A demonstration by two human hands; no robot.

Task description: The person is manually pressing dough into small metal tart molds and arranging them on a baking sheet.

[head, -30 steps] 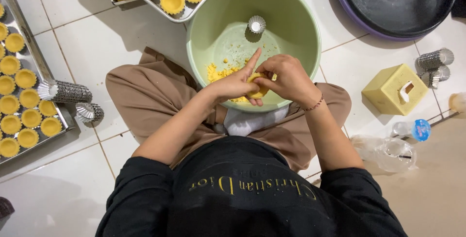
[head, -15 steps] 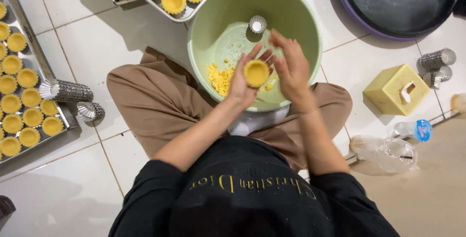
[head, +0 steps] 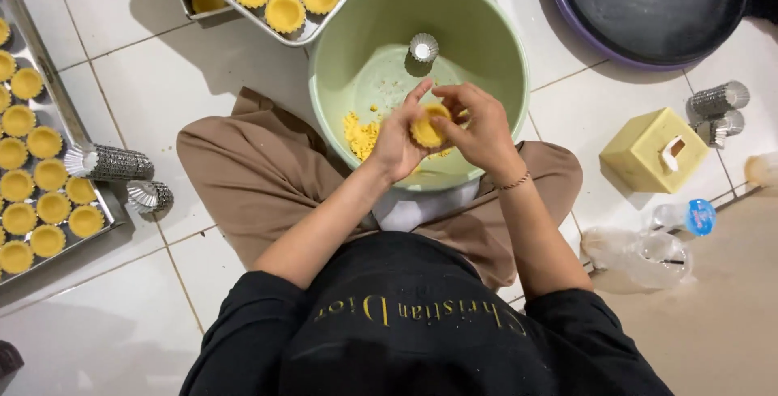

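From the head view, I see both hands over the green bowl, closed together on one small yellow tart shell. My left hand cups it from the side and below, thumb and forefinger raised along its rim; my right hand curls over the far side, fingers bent in on the edge. The shell sits between the two palms, just above the loose yellow dough lying in the bowl below the left hand.

To do this well, I judge the pressure should stay light and even around the rim, turning the shell a little at a time so the wall stays uniform, and keeping it over the bowl so crumbs fall in. A spare metal mould lies beyond the hands in the bowl. Filled trays wait ahead and far left; stacked moulds lie left on the floor.
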